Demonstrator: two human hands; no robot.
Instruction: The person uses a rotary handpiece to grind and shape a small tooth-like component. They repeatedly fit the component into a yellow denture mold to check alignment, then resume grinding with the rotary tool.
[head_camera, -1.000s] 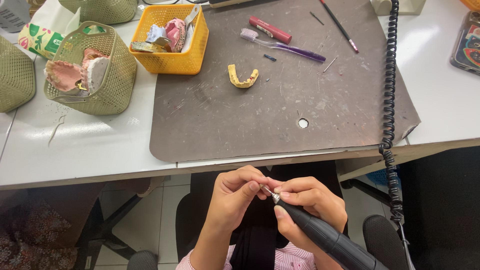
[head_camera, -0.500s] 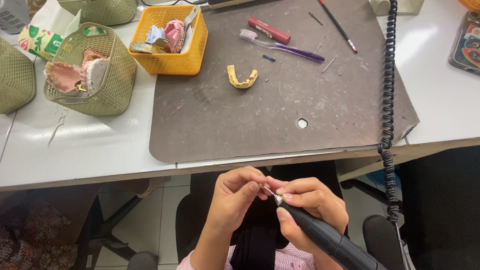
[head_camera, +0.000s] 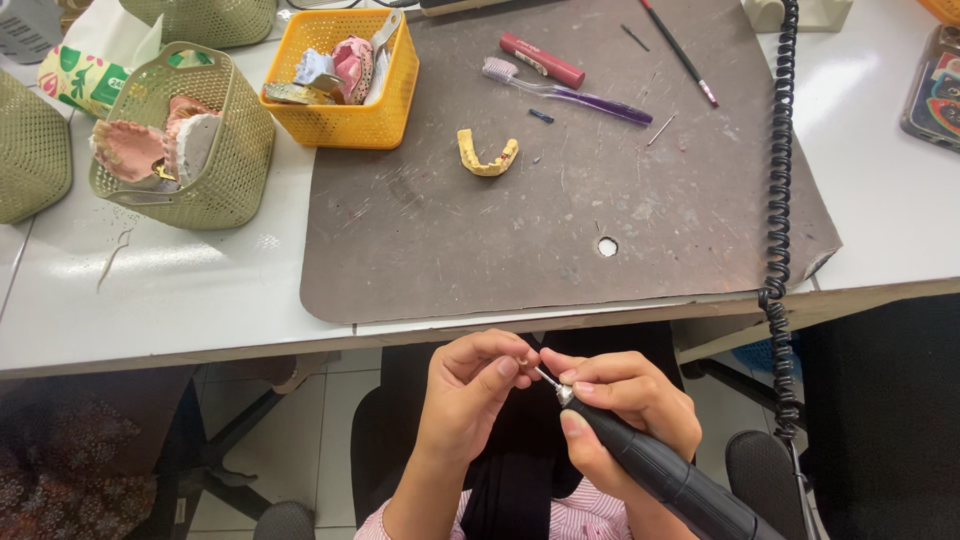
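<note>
A: so your right hand (head_camera: 625, 415) is wrapped round that black handpiece (head_camera: 665, 470) like a fat pen, fingers closed on its front end, probably so the thin bit (head_camera: 546, 378) stays steady. All of it sits near you, below the counter (head_camera: 200, 290) edge

B: and your left hand (head_camera: 478, 388)? Fingers pinched tight at the bit's tip, but what's between them is too small to tell

A: yeah. Far side, on the brown mat (head_camera: 560, 220), the yellow dental arch (head_camera: 487, 155) lies alone, handy for grabbing

B: packaging-wise: a red tube (head_camera: 541, 59) far centre, and a green-leaf printed box (head_camera: 85, 80) far left behind the green basket (head_camera: 190, 140). Yellow basket (head_camera: 340, 85) next to it
</note>
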